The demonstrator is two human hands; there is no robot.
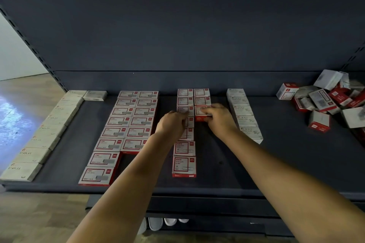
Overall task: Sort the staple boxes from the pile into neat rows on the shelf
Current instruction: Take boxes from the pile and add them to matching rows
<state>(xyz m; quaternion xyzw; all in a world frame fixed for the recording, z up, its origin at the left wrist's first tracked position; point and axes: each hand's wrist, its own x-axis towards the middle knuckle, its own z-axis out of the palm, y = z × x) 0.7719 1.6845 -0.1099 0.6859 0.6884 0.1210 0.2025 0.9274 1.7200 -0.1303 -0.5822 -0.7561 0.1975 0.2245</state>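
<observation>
Shop: slotted display shelf [217, 163], boxed stationery [126, 122]

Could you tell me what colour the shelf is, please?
The shelf is dark blue-grey, seen in the head view.

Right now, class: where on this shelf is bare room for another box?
Bare shelf lies between the grey paper-clip row and the pile, and in front of the short red column under the right hand. The pile corner is crowded.

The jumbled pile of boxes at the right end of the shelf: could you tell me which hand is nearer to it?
Right. The right hand grips a red-and-white box mid-shelf, well left of the pile. The left hand rests on the neighbouring row, farther left still.
</observation>
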